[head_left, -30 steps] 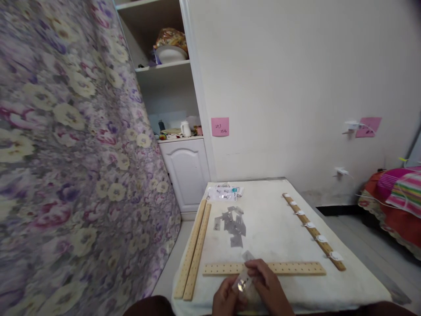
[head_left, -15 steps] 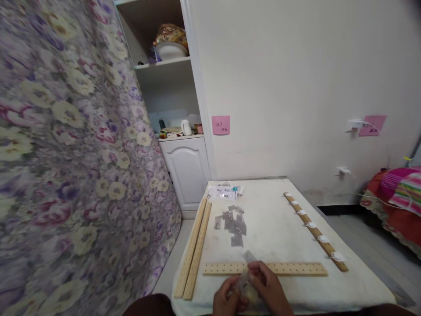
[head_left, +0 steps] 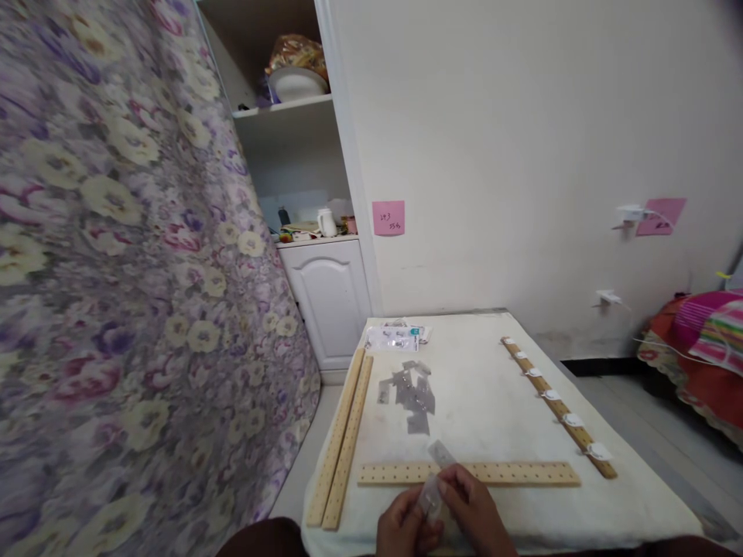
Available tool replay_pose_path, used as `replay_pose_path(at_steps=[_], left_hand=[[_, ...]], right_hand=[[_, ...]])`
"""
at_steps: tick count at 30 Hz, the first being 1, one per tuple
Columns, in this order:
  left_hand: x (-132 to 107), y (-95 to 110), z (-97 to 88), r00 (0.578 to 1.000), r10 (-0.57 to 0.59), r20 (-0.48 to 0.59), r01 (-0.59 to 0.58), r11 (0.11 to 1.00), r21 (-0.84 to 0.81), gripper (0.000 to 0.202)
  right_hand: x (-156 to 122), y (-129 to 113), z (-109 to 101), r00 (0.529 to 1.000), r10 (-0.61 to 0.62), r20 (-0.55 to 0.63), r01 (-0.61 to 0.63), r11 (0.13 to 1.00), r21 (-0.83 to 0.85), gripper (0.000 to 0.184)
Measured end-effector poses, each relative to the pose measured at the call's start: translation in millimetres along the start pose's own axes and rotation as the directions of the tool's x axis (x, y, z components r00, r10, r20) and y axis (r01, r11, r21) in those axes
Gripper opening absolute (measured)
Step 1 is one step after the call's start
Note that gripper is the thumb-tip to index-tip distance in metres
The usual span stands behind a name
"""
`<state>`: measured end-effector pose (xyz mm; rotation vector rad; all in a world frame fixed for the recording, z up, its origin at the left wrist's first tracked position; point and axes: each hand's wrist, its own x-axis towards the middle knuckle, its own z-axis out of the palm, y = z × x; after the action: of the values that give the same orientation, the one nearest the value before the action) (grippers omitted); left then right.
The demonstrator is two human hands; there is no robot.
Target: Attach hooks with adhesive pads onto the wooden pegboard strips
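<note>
Near the front edge of the table, my left hand [head_left: 406, 523] pinches a small clear plastic bag [head_left: 429, 497]. My right hand [head_left: 471, 503] has its fingers closed on the right side of the same bag. What the bag holds is too small to make out. Just beyond my fingers another small clear packet [head_left: 442, 453] lies partly over a pale wooden strip with a row of holes [head_left: 528, 473]. That strip runs crosswise in front of my hands. Farther off, a pile of small grey-looking clear packets [head_left: 415, 394] lies on the white cloth.
Two pale perforated strips [head_left: 344, 441] lie along the table's left side. A browner strip with several white hooks [head_left: 550, 395] lies along the right. Packaged items [head_left: 392, 338] rest at the far left corner. A floral curtain [head_left: 145, 309] hangs at left; a bed [head_left: 696, 348] stands right.
The clear bag between my hands has turned more upright and shows more plainly. My hands have barely shifted, and the things on the table lie as before.
</note>
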<state>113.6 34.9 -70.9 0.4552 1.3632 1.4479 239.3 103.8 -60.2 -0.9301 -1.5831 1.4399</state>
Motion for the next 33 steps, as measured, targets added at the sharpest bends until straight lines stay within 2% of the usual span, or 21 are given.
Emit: replay_pose_path(at_steps=[3,6,11,15,20,24,30,33], left_hand=[[-3,1,1.0,1.0,-0.011,0.012,0.011,1.0,0.029,0.054],[-6,3,-0.9,1.0,-0.014,0.002,0.014,0.997,0.07,0.049],[-8,3,-16.7,1.0,-0.02,0.015,0.019,0.998,0.059,0.047],[-2,4,-35.9,0.998,0.001,-0.059,-0.002,1.0,-0.005,0.048],[8,7,-55.0,0.989,0.025,-0.147,-0.031,0.999,-0.039,0.048],[10,14,-58.9,0.974,0.064,-0.216,-0.074,0.997,-0.039,0.047],[14,19,-58.3,0.963,0.015,-0.27,-0.043,0.994,-0.099,0.048],[18,16,-62.6,0.966,-0.008,-0.258,-0.027,0.991,-0.132,0.048]], right_hand=[[0,1,1,1.0,0.006,-0.024,-0.008,0.996,-0.091,0.025],[4,2,3,1.0,0.01,0.001,-0.01,0.987,-0.161,0.019],[17,-1,16,0.997,-0.009,0.077,0.028,0.968,-0.249,0.015],[30,-8,35,0.99,-0.031,0.136,0.073,0.945,-0.318,0.011],[47,-18,63,0.988,-0.044,0.149,0.109,0.879,-0.465,0.01],[62,-20,80,0.985,-0.019,0.171,0.107,0.844,-0.526,0.012],[77,-13,95,0.979,0.011,0.203,0.105,0.827,-0.552,0.014],[79,-9,99,0.979,0.013,0.204,0.108,0.817,-0.567,0.013]])
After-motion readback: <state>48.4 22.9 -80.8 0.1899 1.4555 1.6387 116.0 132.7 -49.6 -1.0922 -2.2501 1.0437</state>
